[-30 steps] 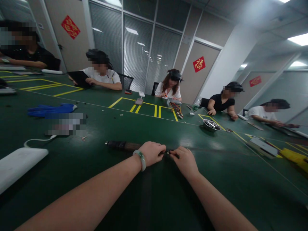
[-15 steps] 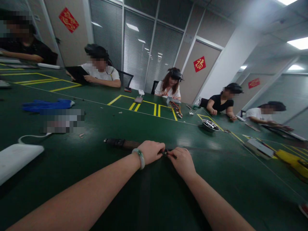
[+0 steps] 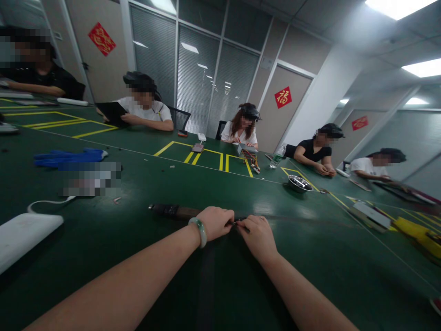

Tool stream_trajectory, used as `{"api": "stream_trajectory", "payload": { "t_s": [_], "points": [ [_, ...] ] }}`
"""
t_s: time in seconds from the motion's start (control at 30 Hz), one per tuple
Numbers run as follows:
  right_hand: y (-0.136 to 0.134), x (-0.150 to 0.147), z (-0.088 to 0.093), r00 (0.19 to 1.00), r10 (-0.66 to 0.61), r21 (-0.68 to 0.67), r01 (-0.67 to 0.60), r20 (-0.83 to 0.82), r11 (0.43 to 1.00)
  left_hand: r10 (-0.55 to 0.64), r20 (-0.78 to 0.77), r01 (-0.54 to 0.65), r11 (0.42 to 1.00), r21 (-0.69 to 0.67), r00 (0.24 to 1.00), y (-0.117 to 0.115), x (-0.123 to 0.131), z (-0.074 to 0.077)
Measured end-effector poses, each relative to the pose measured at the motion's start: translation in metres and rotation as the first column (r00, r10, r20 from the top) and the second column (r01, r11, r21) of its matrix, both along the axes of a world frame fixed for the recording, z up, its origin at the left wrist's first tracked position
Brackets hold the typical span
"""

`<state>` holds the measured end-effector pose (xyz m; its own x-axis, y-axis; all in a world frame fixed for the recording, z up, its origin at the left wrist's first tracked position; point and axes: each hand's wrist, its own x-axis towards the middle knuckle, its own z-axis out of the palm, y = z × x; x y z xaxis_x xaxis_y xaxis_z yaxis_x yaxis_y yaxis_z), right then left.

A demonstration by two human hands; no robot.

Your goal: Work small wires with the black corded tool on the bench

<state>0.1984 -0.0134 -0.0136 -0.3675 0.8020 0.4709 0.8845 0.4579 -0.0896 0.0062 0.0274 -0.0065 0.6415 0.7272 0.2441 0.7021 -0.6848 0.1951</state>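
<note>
A dark rod-like thing [image 3: 188,212] lies across the green table, with a black section and a small silvery tip at its left end and a brown stretch running toward my hands. My left hand [image 3: 215,222], with a pale green bangle at the wrist, is closed over its right part. Close against it, my right hand [image 3: 257,232] is closed with thumb and fingertips pinched together. A tiny shiny bit shows between the fingertips of both hands; the fingers hide what it belongs to.
A blue glove [image 3: 70,157] and a white device with a cable [image 3: 32,234] lie to the left. Farther off are a metal bowl [image 3: 299,183], a water bottle [image 3: 277,156], bundled wires [image 3: 254,162] and a yellow tool [image 3: 418,234]. Several people sit across the green table [image 3: 155,285].
The view has tilted up slightly, so things sit a little lower. My hands stay at the same spot on the rod, fingertips slightly closer together.
</note>
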Motion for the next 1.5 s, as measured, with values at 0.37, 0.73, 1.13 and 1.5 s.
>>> {"api": "stream_trajectory", "payload": {
  "t_s": [0.37,0.73,1.13,1.5],
  "points": [
    [0.001,0.001,-0.002,1.000,-0.007,0.014,0.006,0.016,1.000,-0.005,0.019,0.005,1.000,0.015,1.000,0.000,-0.001,-0.001],
    [0.002,0.004,-0.003,0.999,0.042,0.012,-0.042,-0.013,0.999,-0.008,0.020,0.007,1.000,0.026,1.000,-0.002,-0.002,0.002],
    [0.001,-0.003,-0.002,0.997,0.049,0.039,-0.051,0.052,0.998,0.030,-0.011,-0.030,1.000,-0.009,0.999,-0.003,0.000,0.006],
    [0.013,0.002,-0.006,0.978,0.157,0.064,-0.167,0.138,0.984,0.042,-0.047,-0.045,0.998,-0.049,0.998,-0.005,0.000,0.010]
  ]
}}
